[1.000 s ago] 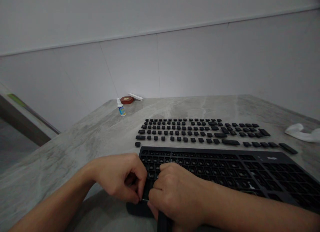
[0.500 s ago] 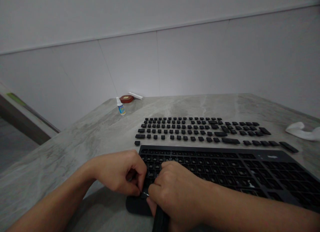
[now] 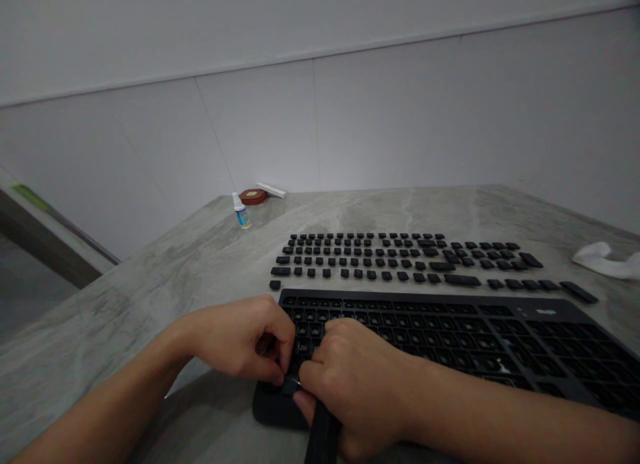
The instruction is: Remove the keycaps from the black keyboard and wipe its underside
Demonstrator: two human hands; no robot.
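- The left hand [image 3: 245, 337] is at the near left corner of the keyboard [image 3: 450, 324], thumb and forefinger drawn almost together; I cannot tell whether they pinch anything.
- The right hand [image 3: 363, 381], just right of it, is curled closed around the black handle of a tool [image 3: 323, 437], which slants toward the near edge of the view.
- A thin metal tip shows between the two hands, over the keyboard's corner.
- The keyboard lies near and right on the grey table [image 3: 150, 297], its sockets bare across most of the visible part; the right forearm crosses over it.
- Loose keycaps [image 3: 371, 275] lie in rows just beyond its far edge.
- Far left, a small bottle [image 3: 242, 214] stands near a reddish case [image 3: 253, 197] and a white strip [image 3: 271, 190].
- A white curved object [image 3: 605, 261] lies far right.
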